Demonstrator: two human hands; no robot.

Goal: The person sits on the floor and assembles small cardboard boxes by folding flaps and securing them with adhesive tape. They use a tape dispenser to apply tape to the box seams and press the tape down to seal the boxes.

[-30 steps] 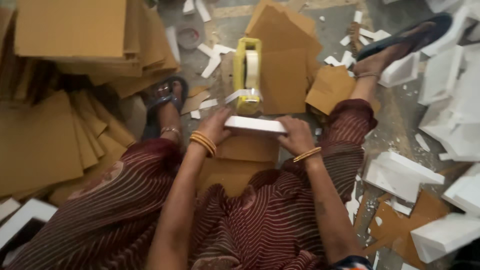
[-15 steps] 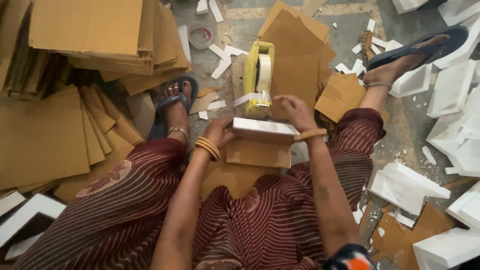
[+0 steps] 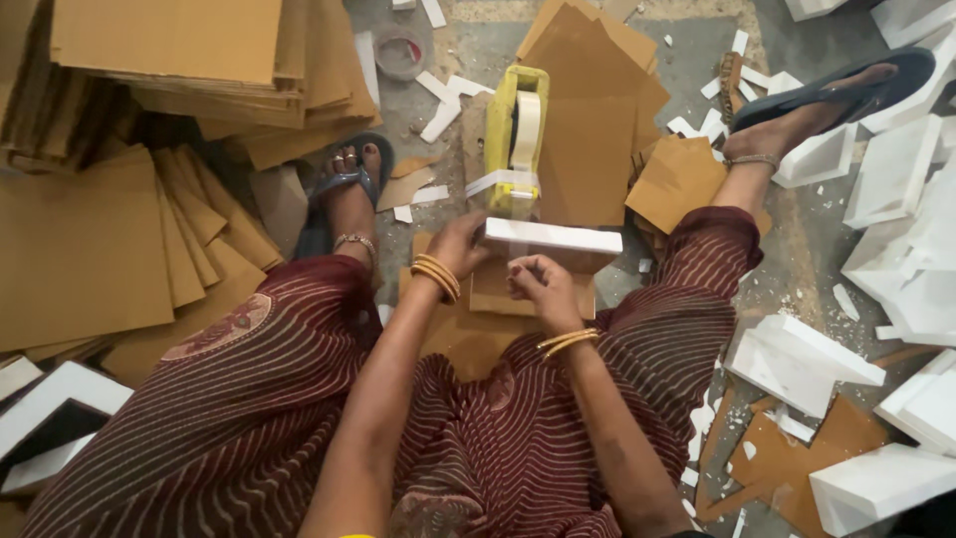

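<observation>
Where the seated person's knees part, a white foam block (image 3: 554,237) lies flat across a small cardboard box (image 3: 533,284) that rests on the floor between the legs. Just beyond it stands a yellow tape dispenser (image 3: 515,139), and a strip of clear tape (image 3: 503,182) hangs from it toward the block. The left hand (image 3: 460,246) is closed on the block's near-left end, fingers curled over the edge. The right hand (image 3: 539,284) sits low against the front of the box, fingers pinched together; whether they grip the tape end I cannot tell. Gold bangles (image 3: 436,277) ring both wrists. To the left, stacks of cardboard sheets (image 3: 85,249) fan over the floor, crowding the sandalled left foot (image 3: 349,189). To the right lie more foam pieces (image 3: 802,359) and white scraps, with loose cardboard (image 3: 597,110) behind the dispenser.
</observation>
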